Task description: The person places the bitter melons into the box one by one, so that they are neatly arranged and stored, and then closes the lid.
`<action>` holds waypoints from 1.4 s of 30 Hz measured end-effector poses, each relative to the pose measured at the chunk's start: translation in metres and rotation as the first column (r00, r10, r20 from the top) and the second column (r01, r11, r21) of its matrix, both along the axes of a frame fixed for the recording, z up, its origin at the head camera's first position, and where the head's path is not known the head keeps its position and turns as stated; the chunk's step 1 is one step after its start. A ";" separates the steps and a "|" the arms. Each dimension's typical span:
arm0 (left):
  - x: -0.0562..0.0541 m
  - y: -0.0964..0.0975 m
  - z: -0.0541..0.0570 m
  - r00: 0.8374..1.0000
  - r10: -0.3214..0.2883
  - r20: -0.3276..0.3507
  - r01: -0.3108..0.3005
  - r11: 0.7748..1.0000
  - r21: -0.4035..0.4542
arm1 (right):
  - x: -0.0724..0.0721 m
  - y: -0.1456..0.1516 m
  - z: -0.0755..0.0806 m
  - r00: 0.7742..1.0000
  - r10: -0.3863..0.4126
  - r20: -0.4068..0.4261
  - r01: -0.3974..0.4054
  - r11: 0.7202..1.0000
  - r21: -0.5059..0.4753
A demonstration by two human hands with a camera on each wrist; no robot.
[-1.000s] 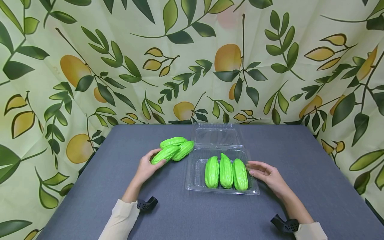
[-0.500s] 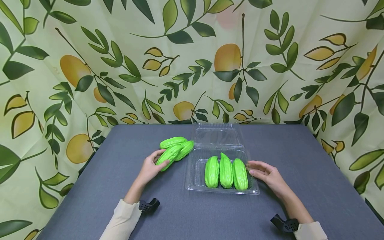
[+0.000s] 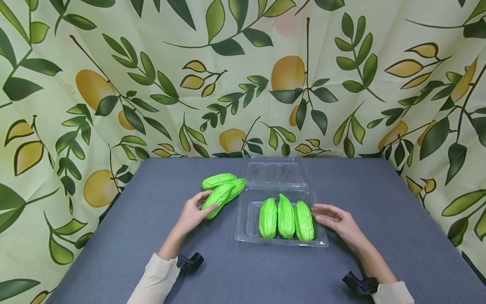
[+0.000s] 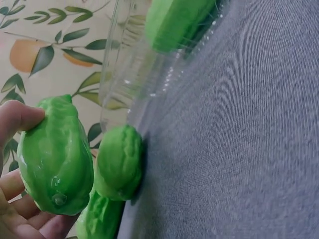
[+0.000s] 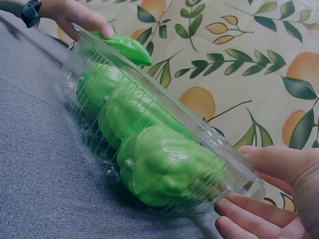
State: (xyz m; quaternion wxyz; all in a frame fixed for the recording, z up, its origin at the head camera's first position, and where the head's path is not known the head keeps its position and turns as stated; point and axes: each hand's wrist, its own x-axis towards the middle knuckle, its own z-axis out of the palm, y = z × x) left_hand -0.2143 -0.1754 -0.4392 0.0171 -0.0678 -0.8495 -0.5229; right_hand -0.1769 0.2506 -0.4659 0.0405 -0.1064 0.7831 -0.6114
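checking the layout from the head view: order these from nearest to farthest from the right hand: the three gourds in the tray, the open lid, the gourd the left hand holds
1. three gourds in the tray, just left of the right hand.
2. open lid, behind the tray.
3. held gourd, far left, in the left hand.

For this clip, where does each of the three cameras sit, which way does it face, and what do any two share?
Head: above, looking forward and down at the grey table; both hands and sleeves show.
Left wrist: low by the left hand, facing the held gourd; fingers show.
Right wrist: low by the right hand, facing the clear container; fingers show.
Shared: both wrist views show the held gourd and the container.
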 end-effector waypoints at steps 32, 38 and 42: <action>0.011 0.025 0.009 0.998 -0.052 0.039 0.048 0.994 0.099 | 0.001 -0.002 0.000 1.000 0.001 -0.003 -0.001 1.000 0.000; 0.013 0.028 0.016 0.998 -0.048 0.035 0.045 0.995 0.092 | 0.001 -0.001 0.000 1.000 -0.005 0.003 0.005 1.000 0.007; 0.016 0.031 0.019 0.999 -0.037 0.036 0.034 0.994 0.103 | 0.001 -0.001 0.001 1.000 -0.009 0.003 0.009 1.000 0.010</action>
